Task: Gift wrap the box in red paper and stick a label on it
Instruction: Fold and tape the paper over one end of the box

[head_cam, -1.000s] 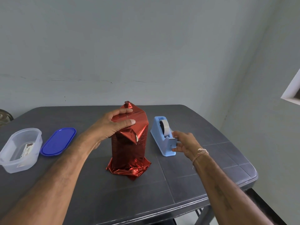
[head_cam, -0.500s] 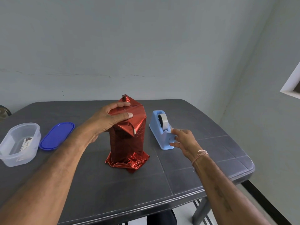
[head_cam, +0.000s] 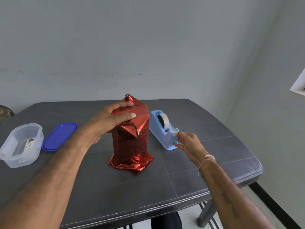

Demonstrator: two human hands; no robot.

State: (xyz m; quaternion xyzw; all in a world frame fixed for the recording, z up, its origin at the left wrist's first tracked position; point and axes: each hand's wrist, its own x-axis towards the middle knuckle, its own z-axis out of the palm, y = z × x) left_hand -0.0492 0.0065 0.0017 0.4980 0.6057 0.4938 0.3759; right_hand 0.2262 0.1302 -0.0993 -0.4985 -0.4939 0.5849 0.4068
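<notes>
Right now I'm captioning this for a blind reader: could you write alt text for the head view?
A left hand holds folded red paper down atop an upright wrapped box on a dark table, while the right hand pinches tape at a blue dispenser. A clear container and blue lid lie at left.

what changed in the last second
Little. The right hand, already at the dispenser, now seems to pinch the tape end at its front. Unchanged: the left hand grips the top of the upright box, holding the red paper folded; tub and lid stay put.
</notes>
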